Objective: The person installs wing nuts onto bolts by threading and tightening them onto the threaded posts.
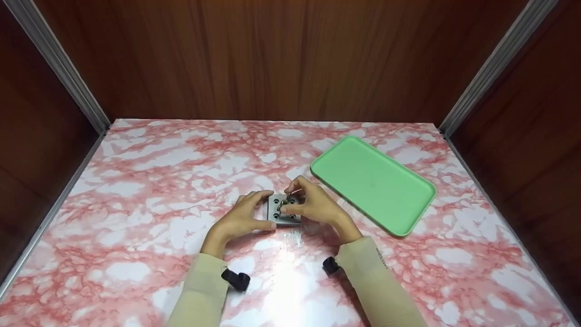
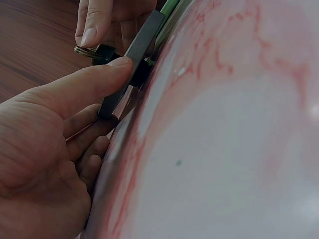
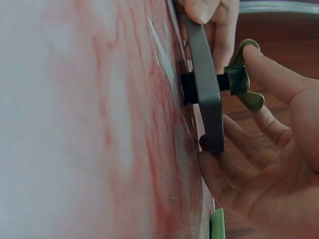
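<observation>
A grey metal plate [image 1: 284,220] with several round holes sits at mid-table. My left hand [image 1: 240,218] grips its left side, thumb at the near edge and fingers at the far one. From the plate's middle rises a black threaded bolt [image 3: 222,82] bearing a brass-coloured wing nut [image 3: 239,79]. My right hand [image 1: 317,202] pinches the wing nut's wings between thumb and finger. Below the plate a black round part [image 3: 189,88] shows in the right wrist view. In the left wrist view, the thumb presses against the plate [image 2: 137,50], which stands slightly off the tabletop.
A green rectangular tray [image 1: 372,184] lies angled to the right, beyond the right hand. The table [image 1: 136,204] has a red and white marbled top. Brown wood-grain panels [image 1: 272,59] with metal corner posts enclose the back and sides.
</observation>
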### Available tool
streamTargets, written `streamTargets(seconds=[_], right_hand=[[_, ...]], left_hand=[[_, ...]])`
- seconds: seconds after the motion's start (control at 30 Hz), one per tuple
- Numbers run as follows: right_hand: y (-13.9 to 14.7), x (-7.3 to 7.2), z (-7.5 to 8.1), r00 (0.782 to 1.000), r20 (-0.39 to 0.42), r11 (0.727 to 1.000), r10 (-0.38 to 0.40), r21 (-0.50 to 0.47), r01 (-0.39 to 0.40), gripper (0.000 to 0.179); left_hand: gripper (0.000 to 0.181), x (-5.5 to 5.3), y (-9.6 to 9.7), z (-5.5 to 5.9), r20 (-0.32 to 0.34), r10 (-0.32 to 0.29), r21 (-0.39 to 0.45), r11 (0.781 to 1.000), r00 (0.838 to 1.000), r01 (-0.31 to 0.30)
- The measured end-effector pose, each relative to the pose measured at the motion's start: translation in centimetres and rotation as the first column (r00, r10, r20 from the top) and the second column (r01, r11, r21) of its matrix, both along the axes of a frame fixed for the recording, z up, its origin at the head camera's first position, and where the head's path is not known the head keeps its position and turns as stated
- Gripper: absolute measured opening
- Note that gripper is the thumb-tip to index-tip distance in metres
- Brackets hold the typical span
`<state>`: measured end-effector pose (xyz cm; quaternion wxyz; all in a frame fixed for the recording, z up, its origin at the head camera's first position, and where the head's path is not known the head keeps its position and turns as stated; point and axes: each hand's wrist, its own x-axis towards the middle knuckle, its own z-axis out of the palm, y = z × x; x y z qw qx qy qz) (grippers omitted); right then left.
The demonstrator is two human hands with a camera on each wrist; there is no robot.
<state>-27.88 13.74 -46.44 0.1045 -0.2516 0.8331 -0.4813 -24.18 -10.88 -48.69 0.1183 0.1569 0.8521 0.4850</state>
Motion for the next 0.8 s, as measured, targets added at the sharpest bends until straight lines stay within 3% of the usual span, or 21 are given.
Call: streamTargets(seconds=[0.27,0.8], right_hand=[[-0.4,0.3,0.1,0.997,-0.029,0.996,-0.065,0.067,0.067,0.045],[-1.1,0.7,0.2,0.986,-0.100,0.984,-0.136,0.101,0.146,0.040]], left_hand=[[0.092,0.0,0.0,0.0,0.020,0.009,0.009,1.000,1.000,-0.009],[0.091,0.1,-0.1,0.1,0.006,0.002,0.011,1.000,1.000,-0.002]])
